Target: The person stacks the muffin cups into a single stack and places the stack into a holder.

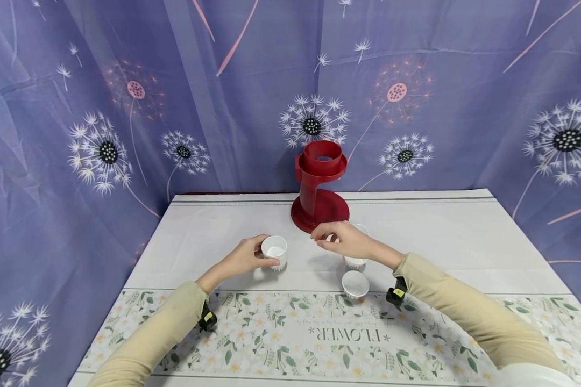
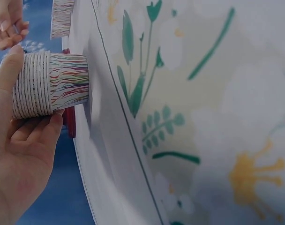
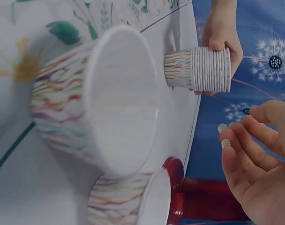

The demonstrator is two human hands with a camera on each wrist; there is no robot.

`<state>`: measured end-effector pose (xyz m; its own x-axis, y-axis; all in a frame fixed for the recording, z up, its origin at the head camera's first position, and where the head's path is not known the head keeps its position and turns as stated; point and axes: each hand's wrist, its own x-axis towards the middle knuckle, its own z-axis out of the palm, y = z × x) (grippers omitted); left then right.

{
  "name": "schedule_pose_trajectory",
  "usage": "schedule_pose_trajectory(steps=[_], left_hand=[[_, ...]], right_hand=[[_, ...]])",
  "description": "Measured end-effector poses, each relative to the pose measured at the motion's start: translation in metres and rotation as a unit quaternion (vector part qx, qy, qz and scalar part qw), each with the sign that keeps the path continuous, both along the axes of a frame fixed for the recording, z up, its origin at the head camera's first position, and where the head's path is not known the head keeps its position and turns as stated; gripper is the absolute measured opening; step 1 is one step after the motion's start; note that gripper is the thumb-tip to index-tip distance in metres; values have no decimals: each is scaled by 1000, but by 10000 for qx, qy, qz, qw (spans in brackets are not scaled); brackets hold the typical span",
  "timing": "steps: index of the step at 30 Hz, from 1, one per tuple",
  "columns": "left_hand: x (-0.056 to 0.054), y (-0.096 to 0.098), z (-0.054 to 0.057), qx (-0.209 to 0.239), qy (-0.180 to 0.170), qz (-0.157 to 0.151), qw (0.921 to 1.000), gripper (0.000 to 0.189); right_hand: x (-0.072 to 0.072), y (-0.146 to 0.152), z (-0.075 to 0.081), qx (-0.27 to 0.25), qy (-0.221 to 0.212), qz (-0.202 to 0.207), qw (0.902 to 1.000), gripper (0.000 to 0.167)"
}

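My left hand (image 1: 242,257) grips a stack of paper cups (image 1: 278,261), thumb on the near side and fingers round the back. In the left wrist view the stack (image 2: 34,84) shows many nested rims above a white wall with wavy coloured lines. My right hand (image 1: 345,239) hovers over the table to the right of the stack, fingers loosely bent with nothing between them. Below its wrist a single paper cup (image 1: 355,285) stands upright, mouth up. Another paper cup (image 1: 356,263) stands just behind it, partly hidden by the right hand.
A red stand (image 1: 307,196) with a round base and a ring-shaped top holder rises at the back middle of the table. A floral cloth strip (image 1: 252,344) lettered FLOWER runs along the front. Purple dandelion curtains (image 1: 242,107) hang behind and at both sides.
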<state>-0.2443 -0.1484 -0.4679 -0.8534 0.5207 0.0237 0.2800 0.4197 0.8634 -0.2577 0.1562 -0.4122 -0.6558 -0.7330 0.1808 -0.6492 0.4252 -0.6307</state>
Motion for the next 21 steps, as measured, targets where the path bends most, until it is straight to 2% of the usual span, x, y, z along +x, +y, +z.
schedule_pose_trajectory(steps=[9, 21], left_hand=[[0, 0, -1, 24, 19, -7, 10000, 60], [0, -1, -1, 6, 44, -13, 10000, 59]], right_hand=[[3, 15, -4, 80, 88, -409, 9991, 20], [3, 27, -10, -38, 323, -443, 9985, 19]])
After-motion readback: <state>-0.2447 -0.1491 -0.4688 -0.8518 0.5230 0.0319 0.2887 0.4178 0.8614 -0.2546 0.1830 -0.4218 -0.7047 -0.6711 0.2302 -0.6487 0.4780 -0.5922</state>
